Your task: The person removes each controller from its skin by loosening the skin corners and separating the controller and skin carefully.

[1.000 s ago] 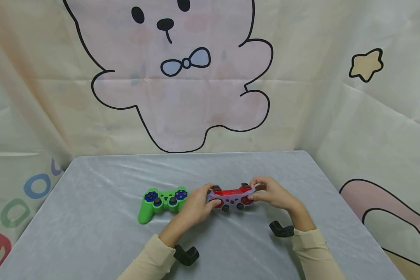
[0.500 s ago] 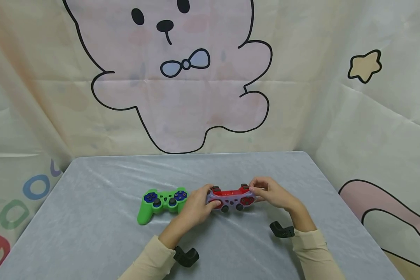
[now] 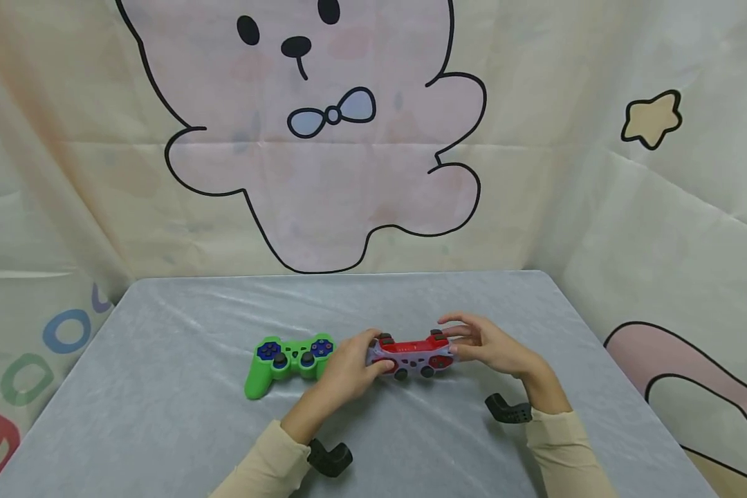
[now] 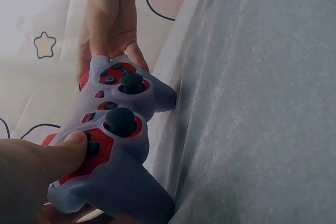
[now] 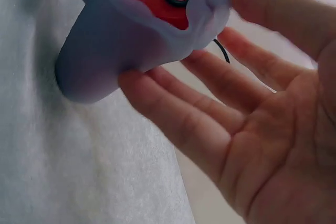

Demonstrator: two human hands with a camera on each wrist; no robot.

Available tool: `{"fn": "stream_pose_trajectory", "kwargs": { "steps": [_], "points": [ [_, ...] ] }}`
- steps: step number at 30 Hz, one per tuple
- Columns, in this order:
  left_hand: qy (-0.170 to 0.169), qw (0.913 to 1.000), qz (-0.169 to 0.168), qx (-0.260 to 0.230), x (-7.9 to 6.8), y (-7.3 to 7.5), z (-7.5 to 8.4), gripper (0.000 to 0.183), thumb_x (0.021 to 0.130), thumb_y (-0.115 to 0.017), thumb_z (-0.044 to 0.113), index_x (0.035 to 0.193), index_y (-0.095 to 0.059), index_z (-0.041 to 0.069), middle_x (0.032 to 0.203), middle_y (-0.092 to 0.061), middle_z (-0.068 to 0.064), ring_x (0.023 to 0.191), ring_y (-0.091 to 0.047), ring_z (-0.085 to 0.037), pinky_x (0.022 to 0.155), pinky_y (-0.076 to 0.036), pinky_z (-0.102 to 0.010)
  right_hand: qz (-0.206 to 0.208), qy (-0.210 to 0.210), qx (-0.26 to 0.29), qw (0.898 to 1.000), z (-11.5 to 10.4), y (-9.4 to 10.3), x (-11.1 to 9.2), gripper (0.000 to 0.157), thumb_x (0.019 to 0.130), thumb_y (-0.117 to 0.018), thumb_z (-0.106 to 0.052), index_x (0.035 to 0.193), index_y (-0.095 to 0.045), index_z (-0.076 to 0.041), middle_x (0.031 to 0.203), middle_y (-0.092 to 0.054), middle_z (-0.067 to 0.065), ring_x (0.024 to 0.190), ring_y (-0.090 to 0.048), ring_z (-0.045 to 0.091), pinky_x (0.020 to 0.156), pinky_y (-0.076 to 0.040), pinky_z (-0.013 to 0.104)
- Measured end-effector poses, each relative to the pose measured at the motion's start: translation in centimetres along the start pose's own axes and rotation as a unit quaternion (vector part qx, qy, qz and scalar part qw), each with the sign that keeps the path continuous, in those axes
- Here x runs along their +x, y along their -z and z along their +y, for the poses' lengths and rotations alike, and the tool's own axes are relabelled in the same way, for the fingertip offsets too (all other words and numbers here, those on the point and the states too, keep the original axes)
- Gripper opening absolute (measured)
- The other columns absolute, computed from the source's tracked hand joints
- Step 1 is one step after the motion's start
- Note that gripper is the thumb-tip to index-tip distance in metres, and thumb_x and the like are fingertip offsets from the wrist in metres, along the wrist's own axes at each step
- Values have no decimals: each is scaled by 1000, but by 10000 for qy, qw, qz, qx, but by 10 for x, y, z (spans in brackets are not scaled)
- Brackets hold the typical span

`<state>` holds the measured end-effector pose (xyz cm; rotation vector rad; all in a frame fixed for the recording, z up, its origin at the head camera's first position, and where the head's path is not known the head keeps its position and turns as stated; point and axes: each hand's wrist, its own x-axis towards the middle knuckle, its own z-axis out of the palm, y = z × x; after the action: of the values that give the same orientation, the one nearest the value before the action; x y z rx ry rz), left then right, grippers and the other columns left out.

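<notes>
A red game controller [image 3: 411, 346] in a translucent lilac silicone sleeve [image 4: 137, 183] is held just above the table, its shoulder buttons facing away. My left hand [image 3: 348, 365] grips its left end, thumb on the directional pad in the left wrist view. At the right end is my right hand [image 3: 494, 349]; its thumb touches the sleeve's corner, and its other fingers [image 5: 178, 114] reach out fairly straight near the handle. A green controller [image 3: 261, 377] with dark blue buttons lies on the table left of my left hand, partly hidden by it.
A grey cloth covers the table [image 3: 180, 443]. Black curved camera mounts [image 3: 330, 458] sit at both wrists. Behind the table hangs a cream curtain [image 3: 535, 69] printed with a bear and a star.
My right hand's fingers have loosened from the controller's corner and spread, and that hand has shifted slightly right. My left hand keeps its grip. The green controller has not moved.
</notes>
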<state>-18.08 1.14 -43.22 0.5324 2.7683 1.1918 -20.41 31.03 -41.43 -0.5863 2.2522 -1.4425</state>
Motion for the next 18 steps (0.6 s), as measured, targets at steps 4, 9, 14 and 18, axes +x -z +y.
{"fn": "stream_pose_trajectory", "kwargs": {
  "steps": [4, 9, 14, 18],
  "points": [
    [-1, 9999, -38, 105, -1, 1, 0, 53, 90, -77, 35, 136, -60, 14, 126, -70, -9, 112, -66, -26, 91, -53, -47, -156, 181, -261, 9994, -2, -1, -1, 46, 104, -56, -14, 148, -45, -7, 150, -47, 29, 137, -47, 49, 92, -56, 30],
    [88, 9998, -59, 193, -2, 2, 0, 55, 90, -76, 39, 137, -60, 16, 129, -69, -8, 115, -66, -26, 90, -53, -47, -82, 273, -899, 9955, -10, -10, 1, 43, 104, -57, -20, 145, -52, -8, 148, -51, 26, 137, -48, 47, 100, -53, 40],
    [214, 9994, -269, -43, -1, 6, -3, 56, 94, -69, 45, 140, -58, 15, 134, -66, -8, 115, -64, -25, 92, -53, -48, 151, 153, -1167, 9929, -14, -17, 4, 45, 103, -59, -24, 144, -52, -6, 145, -53, 26, 134, -52, 46, 103, -49, 54],
    [255, 9978, -402, -451, 0, 13, -6, 51, 100, -59, 48, 139, -59, 15, 135, -65, -9, 120, -62, -27, 96, -52, -50, 225, 53, -1058, 9941, -14, -19, 6, 46, 103, -59, -22, 145, -50, -4, 147, -51, 28, 133, -52, 45, 98, -52, 39]
  ]
}}
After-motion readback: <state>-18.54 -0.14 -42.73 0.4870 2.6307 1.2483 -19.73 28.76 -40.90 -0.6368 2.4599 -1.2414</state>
